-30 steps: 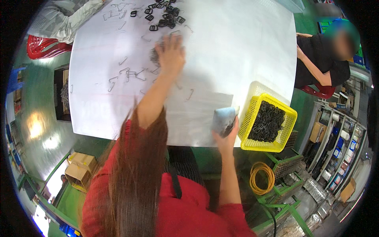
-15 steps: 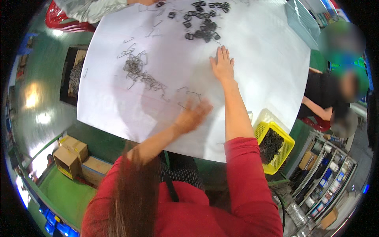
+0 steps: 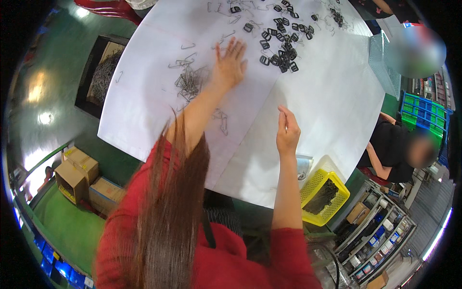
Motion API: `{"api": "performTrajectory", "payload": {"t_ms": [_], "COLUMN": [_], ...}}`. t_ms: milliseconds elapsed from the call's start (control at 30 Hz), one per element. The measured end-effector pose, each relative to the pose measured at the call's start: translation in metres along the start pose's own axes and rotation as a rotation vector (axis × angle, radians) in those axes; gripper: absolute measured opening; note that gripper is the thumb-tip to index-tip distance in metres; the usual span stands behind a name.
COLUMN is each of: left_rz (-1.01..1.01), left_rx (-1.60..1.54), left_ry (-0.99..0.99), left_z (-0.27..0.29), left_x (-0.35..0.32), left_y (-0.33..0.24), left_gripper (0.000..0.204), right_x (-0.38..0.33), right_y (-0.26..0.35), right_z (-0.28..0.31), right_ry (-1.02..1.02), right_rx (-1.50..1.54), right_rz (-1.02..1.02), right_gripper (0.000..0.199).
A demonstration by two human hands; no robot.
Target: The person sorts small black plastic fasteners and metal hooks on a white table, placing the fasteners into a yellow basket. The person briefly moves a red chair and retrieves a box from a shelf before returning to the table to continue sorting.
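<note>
My left hand [image 3: 228, 65] reaches out over the table with its fingers spread, holding nothing I can see. Beside it lies a heap of thin bent wire hooks [image 3: 190, 83], partly behind my wrist and forearm. To its right is a cluster of small black plastic buckles [image 3: 284, 58]. My right hand [image 3: 288, 130] is over the white table [image 3: 332, 96], thumb side showing. Its index finger and thumb are loosely extended and apart, with nothing visible in them; the other fingers are mostly hidden.
A yellow basket [image 3: 342, 196] with dark pieces stands by the table's right edge, next to a small printed packet [image 3: 302, 168]. A pale blue basket [image 3: 384, 67] is at the far right. A person [image 3: 397, 149] sits at right. Cardboard boxes [image 3: 79, 166] are at left.
My left hand has moved farther out, to the hook heap. My right hand has drawn back toward me from the buckles and turned thumb side up. The view has shifted.
</note>
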State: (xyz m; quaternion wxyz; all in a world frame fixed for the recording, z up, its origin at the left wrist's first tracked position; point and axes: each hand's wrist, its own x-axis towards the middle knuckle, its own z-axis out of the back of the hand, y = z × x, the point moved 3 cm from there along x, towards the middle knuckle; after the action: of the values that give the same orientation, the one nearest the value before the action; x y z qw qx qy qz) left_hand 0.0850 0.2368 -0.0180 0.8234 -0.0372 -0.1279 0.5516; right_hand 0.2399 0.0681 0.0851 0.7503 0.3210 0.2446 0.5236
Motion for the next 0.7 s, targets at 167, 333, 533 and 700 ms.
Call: {"api": "performTrajectory", "payload": {"t_ms": [167, 333, 533, 700], "left_rz": [0.031, 0.124, 0.105, 0.334], "left_rx": [-0.090, 0.030, -0.141, -0.393], "left_ry": [-0.055, 0.011, -0.038, -0.113], "left_z": [-0.002, 0.036, 0.092, 0.100], "left_x": [0.020, -0.036, -0.104, -0.182], "left_y": [0.053, 0.109, 0.162, 0.164], "left_gripper": [0.054, 0.053, 0.054, 0.055], "right_x": [-0.017, -0.056, -0.045, 0.015], "right_y": [0.000, -0.003, 0.051, 0.115], "right_z": [-0.006, -0.076, -0.194, -0.253], "right_ry": [0.047, -0.148, -0.110, -0.040], "right_rx": [0.086, -0.333, -0.388, -0.328], "right_rz": [-0.270, 0.082, -0.002, 0.229], "right_gripper": [0.026, 0.055, 0.063, 0.059]}}
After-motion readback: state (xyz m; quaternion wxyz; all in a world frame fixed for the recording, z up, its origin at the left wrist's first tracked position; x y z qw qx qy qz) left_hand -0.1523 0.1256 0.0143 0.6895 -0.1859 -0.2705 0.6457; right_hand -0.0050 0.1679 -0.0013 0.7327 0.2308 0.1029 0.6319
